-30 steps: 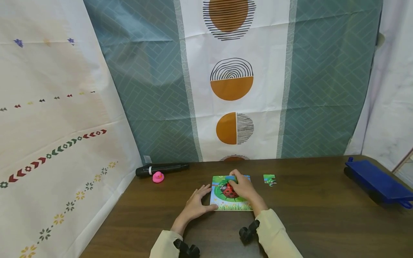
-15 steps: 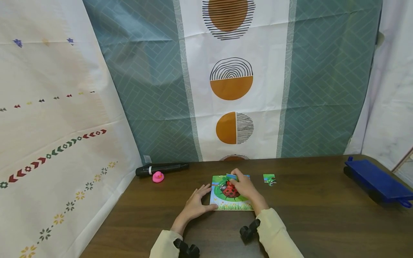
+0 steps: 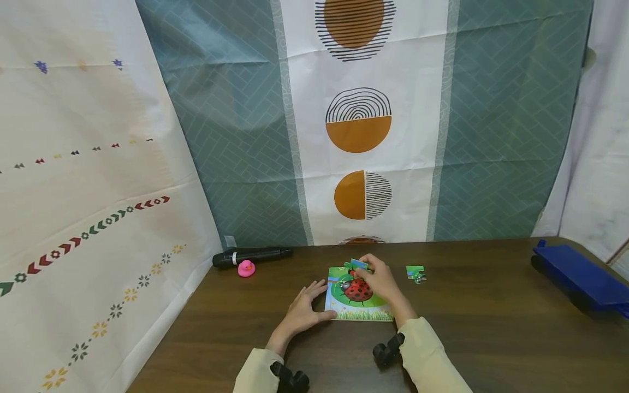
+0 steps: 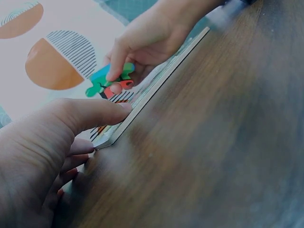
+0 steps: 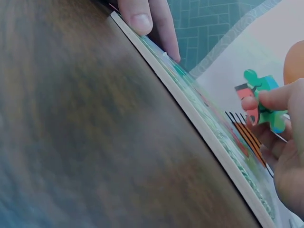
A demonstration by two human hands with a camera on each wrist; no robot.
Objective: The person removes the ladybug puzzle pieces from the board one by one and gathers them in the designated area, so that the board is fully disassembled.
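A ladybug jigsaw puzzle [image 3: 357, 292] lies flat on the wooden table in the head view. My right hand [image 3: 383, 281] pinches a puzzle piece [image 4: 100, 80] between thumb and fingers, raised above the puzzle's top part; green, blue and red show on it in both wrist views. My left hand [image 3: 300, 314] lies at the puzzle's left side. Its thumb [image 4: 107, 115] rests on the near left corner, and its fairly straight fingers reach along the left edge. Another puzzle piece [image 3: 415, 273], mostly green, lies on the table right of the board.
A pink rubber duck [image 3: 246, 268] stands before a black cylindrical object [image 3: 253, 256] at the table's back left. A blue tray-like object [image 3: 580, 274] lies at the far right. Patterned cloths [image 3: 255, 136] hang behind the table.
My right hand has lifted the puzzle piece from the board's top area; it now shows tilted above it. The left hand keeps its place at the board. The head view has shifted slightly.
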